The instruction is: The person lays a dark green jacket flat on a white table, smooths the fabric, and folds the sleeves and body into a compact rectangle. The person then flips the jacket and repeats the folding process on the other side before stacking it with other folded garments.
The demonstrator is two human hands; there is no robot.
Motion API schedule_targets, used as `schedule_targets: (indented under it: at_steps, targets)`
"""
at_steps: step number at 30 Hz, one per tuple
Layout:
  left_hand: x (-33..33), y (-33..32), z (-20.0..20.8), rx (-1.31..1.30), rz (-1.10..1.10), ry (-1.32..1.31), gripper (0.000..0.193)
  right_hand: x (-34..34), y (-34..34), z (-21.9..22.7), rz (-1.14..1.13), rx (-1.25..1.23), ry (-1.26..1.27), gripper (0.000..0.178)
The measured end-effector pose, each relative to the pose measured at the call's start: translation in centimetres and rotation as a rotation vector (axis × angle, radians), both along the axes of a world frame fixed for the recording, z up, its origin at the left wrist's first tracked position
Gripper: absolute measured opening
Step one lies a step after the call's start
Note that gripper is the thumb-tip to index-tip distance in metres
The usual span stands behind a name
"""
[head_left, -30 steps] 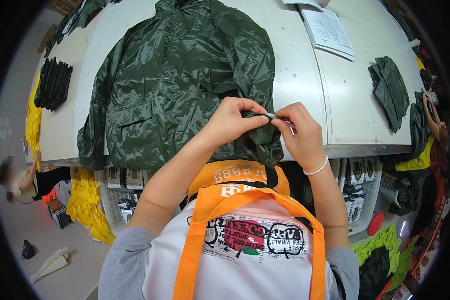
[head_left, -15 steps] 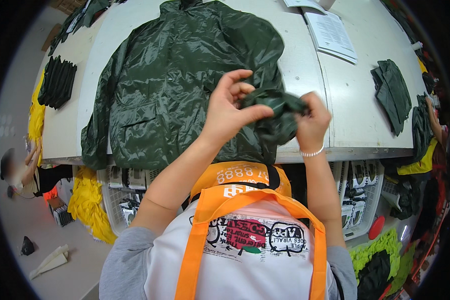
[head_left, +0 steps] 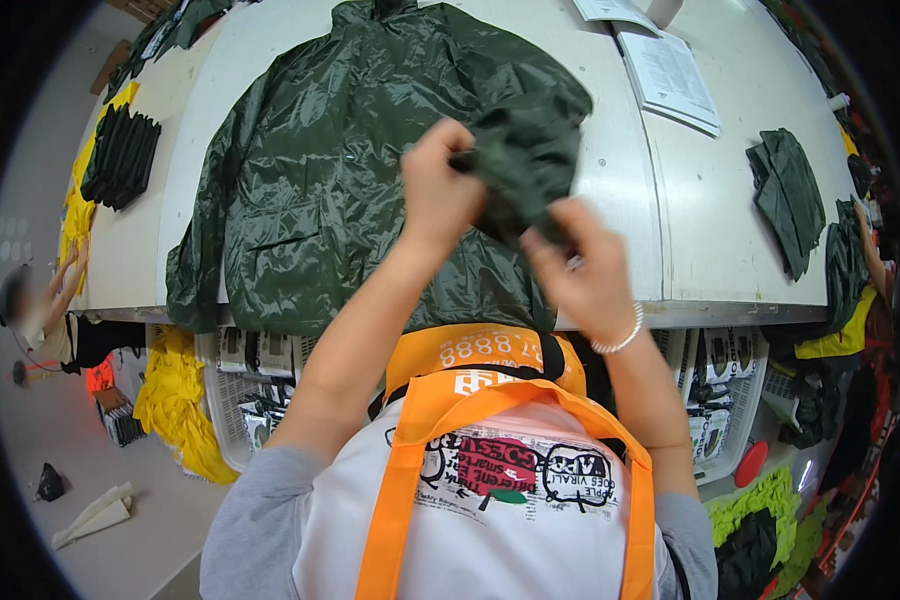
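A shiny dark green rain jacket (head_left: 300,190) lies spread on the white table (head_left: 615,230), its collar at the far side. Its right-hand sleeve (head_left: 530,140) is lifted and bunched up over the front of the jacket. My left hand (head_left: 440,185) is closed on the sleeve's end, the fingers wrapped round the cloth. At the sleeve's near lower edge is my right hand (head_left: 585,270), fingers bent and pinching the cloth, somewhat blurred. A small pale glint shows by its fingertips, too small to name.
Folded dark green garments (head_left: 785,200) lie at the right, a dark stack (head_left: 120,155) at the left. Printed sheets (head_left: 670,80) are at the back. White baskets (head_left: 225,400) with packets stand below the table edge. People work at both sides.
The crumpled sleeve end has been opened out and moved up and left. My left hand has closed on it; my right hand has come down and left along its edge.
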State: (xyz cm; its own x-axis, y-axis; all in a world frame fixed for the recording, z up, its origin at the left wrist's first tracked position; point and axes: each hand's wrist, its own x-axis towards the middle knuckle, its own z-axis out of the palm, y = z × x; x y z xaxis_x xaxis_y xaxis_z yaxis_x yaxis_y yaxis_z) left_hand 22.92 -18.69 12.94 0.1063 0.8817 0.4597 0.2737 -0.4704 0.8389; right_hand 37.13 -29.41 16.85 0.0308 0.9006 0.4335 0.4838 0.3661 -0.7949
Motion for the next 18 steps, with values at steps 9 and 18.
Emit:
schedule_targets:
  at_steps: [9,18]
  targets:
    - [-0.6,-3.1,2.0,0.151,-0.058,0.18,0.024,6.7,0.3,-1.9,-0.547,0.15,-0.036,0.024]
    - [-0.6,-3.3,2.5,0.583,-0.115,0.161,0.032,4.7,-3.5,-1.1,-0.364,0.087,-0.223,0.025]
